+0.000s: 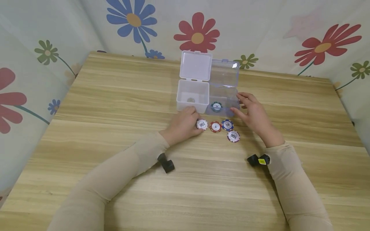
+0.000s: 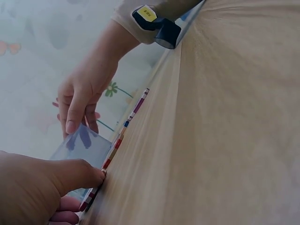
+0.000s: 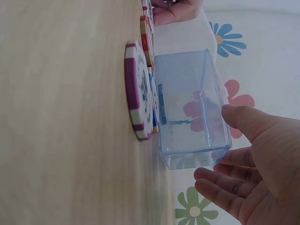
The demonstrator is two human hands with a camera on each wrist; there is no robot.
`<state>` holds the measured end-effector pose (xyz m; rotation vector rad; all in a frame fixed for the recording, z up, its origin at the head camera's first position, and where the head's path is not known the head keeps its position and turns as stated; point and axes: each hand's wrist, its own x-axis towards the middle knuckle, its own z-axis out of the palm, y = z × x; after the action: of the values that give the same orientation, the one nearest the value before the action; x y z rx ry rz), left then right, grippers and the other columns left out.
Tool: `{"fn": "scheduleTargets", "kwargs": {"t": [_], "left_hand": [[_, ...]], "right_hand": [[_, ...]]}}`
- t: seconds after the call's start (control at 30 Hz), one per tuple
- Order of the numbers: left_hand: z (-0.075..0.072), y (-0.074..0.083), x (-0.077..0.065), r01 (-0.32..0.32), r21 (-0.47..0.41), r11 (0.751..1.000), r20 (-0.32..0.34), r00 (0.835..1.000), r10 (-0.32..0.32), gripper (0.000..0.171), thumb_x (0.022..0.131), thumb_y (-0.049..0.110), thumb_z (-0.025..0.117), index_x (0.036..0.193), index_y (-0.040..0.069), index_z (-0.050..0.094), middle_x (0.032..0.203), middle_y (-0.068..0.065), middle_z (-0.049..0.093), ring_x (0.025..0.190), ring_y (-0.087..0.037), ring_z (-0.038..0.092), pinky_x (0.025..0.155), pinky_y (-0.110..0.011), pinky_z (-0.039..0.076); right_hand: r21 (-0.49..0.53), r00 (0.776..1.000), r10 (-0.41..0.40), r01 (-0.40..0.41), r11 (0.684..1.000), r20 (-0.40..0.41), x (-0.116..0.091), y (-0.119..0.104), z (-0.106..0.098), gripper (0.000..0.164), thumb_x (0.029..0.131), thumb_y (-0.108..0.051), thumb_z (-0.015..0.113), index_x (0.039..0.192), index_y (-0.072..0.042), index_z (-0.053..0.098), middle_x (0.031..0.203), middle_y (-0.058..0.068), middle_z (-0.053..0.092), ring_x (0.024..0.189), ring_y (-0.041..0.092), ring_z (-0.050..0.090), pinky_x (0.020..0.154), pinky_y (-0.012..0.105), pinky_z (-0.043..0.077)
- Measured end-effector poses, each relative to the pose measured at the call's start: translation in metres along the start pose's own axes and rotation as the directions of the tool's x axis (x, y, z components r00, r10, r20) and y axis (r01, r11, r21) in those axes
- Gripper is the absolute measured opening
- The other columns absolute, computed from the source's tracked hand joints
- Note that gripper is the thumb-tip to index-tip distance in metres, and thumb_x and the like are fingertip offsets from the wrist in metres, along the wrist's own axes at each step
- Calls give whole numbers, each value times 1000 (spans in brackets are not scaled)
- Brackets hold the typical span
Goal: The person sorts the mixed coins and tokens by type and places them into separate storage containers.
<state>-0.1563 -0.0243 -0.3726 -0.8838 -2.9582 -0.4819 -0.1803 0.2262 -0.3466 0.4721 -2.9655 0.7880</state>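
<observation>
My left hand (image 1: 182, 125) pinches the white poker chip marked 100 (image 1: 202, 123) at its edges, low over the table in front of the white box (image 1: 182, 106). In the left wrist view, thumb and fingertips sit on opposite sides of its rim. Beside the white box stands a clear bluish box (image 1: 230, 96), lid raised, with a green-edged chip (image 1: 216, 106) in it. At that box's right side is my right hand (image 1: 256, 116), fingers loosely extended; in the right wrist view its thumb (image 3: 241, 119) touches the rim. A pale chip (image 1: 190, 100) lies inside the white box.
On the table (image 1: 202, 179), a red chip (image 1: 215, 127), a blue chip (image 1: 227, 125) and a purple-edged chip marked 500 (image 1: 233, 136) lie in front of the clear box. The white box's lid (image 1: 196, 65) stands raised. A flower-patterned curtain (image 1: 245, 25) hangs behind.
</observation>
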Motion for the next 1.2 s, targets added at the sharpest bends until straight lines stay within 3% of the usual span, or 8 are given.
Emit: {"fn": "scheduleTargets", "kwargs": {"t": [0.63, 1.2], "left_hand": [[-2, 3, -1, -57, -22, 998, -37, 998, 56, 38, 73, 43, 68, 94, 11, 64, 87, 1, 54, 78, -12, 48, 70, -25, 44], [-17, 10, -3, -100, -47, 994, -54, 994, 98, 40, 72, 41, 69, 95, 9, 63, 88, 0, 56, 78, -13, 49, 69, -26, 44]], "right_hand": [[-10, 1000, 4, -4, 1000, -2, 0, 0, 1, 61, 86, -31, 59, 133, 2, 39, 138, 19, 37, 103, 36, 55, 86, 46, 48], [-12, 1000, -5, 5, 1000, -3, 0, -1, 0, 61, 86, -32, 59, 133, 1, 39, 137, 19, 38, 102, 35, 56, 86, 45, 48]]}}
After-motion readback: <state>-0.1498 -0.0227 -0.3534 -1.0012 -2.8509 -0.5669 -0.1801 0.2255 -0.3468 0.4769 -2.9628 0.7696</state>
